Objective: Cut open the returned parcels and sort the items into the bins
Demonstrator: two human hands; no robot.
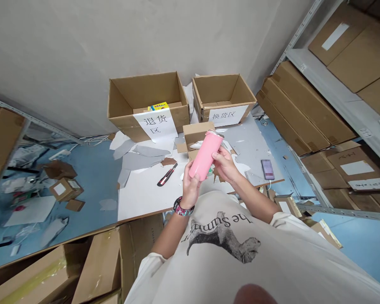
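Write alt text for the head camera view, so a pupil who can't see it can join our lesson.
A person's left hand and right hand hold a pink bottle over a cluttered table. A utility knife lies to the left, a phone to the right; behind stand a larger open box and a smaller box, both with paper labels.

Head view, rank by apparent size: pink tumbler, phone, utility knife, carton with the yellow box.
1. Carton
2. Pink tumbler, nearest the camera
3. Phone and utility knife: unsure; knife longer, phone broader
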